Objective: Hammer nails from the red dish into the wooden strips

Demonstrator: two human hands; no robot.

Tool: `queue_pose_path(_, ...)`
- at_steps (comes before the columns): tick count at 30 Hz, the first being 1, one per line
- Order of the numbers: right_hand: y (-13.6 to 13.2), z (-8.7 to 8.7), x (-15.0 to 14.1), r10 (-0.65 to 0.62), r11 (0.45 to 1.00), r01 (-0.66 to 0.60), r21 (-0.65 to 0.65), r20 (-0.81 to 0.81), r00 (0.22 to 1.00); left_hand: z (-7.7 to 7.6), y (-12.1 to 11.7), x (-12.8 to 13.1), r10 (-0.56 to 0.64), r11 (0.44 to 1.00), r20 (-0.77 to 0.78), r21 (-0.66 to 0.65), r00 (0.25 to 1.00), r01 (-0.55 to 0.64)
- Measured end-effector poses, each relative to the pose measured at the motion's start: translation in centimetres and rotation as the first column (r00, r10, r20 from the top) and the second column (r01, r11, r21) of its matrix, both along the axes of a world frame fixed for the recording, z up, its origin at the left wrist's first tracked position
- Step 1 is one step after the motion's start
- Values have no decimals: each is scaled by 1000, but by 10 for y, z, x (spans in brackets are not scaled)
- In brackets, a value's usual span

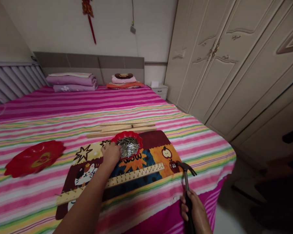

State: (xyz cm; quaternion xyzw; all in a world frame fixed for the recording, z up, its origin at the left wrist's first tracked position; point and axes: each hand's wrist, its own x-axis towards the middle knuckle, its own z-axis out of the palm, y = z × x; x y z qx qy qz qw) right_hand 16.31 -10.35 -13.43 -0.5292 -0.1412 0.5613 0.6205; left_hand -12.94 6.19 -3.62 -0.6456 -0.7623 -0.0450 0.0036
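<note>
My left hand (111, 152) is at the left rim of a scalloped red bowl (138, 136) heaped with loose metal nails (129, 146). Its fingers are curled together, and what they hold, if anything, is hidden. In my right hand (194, 208) is a claw hammer (186, 177), gripped by its dark handle with the head pointing away from me. Below the bowl, a long wooden strip (134, 175) lies slantwise across a patterned mat (161, 138). Many nails stand up along the strip, and my left forearm covers part of it.
Several bare wooden strips (122, 127) lie beyond the mat. A red leaf-edged tray (35, 157) rests at the left on the striped bedspread (202, 143). Folded bedding (73, 81) is near the headboard, and a wardrobe (210, 55) stands at the right.
</note>
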Motion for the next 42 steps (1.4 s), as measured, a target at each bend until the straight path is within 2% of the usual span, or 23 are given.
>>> queue_pose_path(2, 1, 0, 1, 6, 1000, -6, 1, -3, 1000, 1, 0, -2, -2, 1000, 57, 15, 998, 1)
queue_pose_path(4, 1, -1, 1, 7, 1000, -7, 2, -4, 1000, 3, 0, -6, -20, 999, 209, 43, 978, 11)
queue_pose_path(6, 1, 0, 2, 5, 1000, -5, 1, -4, 1000, 5, 0, -13, -51, 997, 366, 69, 929, 28)
queue_pose_path(9, 0, 0, 1, -3, 1000, 3, -2, -3, 1000, 8, -3, -21, -71, 995, 490, 92, 869, 29)
queue_pose_path(11, 0, 1, 0, -7, 1000, 7, -2, -4, 1000, 10, -6, -23, -71, 992, 659, 124, 748, -15)
queue_pose_path(12, 0, 1, 0, -8, 1000, 8, -1, -5, 1000, 12, -9, -23, -71, 990, 765, 133, 640, -49)
queue_pose_path(14, 0, 0, 0, -11, 1000, 11, 2, -7, 1000, 16, -18, -22, -57, 988, 926, 107, 372, -115)
queue_pose_path(16, 0, 0, 0, -11, 1000, 11, -1, -8, 1000, 21, -31, -21, -14, 985, 983, 45, 183, -169)
queue_pose_path(17, 0, 0, 1, -8, 1000, 8, -3, -10, 1000, 24, -39, -21, 9, 980, 992, 16, 126, -197)
queue_pose_path(20, -1, 1, 2, 12, 1000, -12, -2, -16, 1000, 28, -62, -24, 41, 965, 999, -33, 25, -259)
queue_pose_path(25, -1, 2, 1, 17, 1000, -17, -6, -18, 1000, 24, -98, -32, 115, 965, 986, -140, -122, -223)
queue_pose_path(27, -1, 4, 0, 17, 1000, -17, -5, -16, 1000, 21, -110, -34, 151, 957, 977, -183, -151, -224)
queue_pose_path(29, -1, 5, 0, 23, 1000, -23, -3, -13, 1000, 17, -121, -35, 180, 946, 973, -211, -142, -247)
queue_pose_path(31, -1, 5, 0, 27, 1000, -27, -3, -11, 1000, 13, -130, -37, 191, 938, 978, -206, -78, -280)
queue_pose_path(34, -1, 4, 1, 28, 1000, -28, -3, -8, 1000, 3, -141, -37, 176, 936, 982, -147, 65, -321)
queue_pose_path(35, -1, 3, 2, 30, 1000, -30, -4, -8, 1000, -1, -143, -37, 176, 933, 980, -137, 89, -332)
queue_pose_path(40, -1, 2, 3, 30, 999, -30, -13, -18, 999, -24, -145, -31, 194, 903, 981, -170, 21, -394)
queue_pose_path(42, -1, 2, 3, 30, 999, -30, -14, -19, 999, -33, -143, -26, 174, 893, 984, -139, 46, -428)
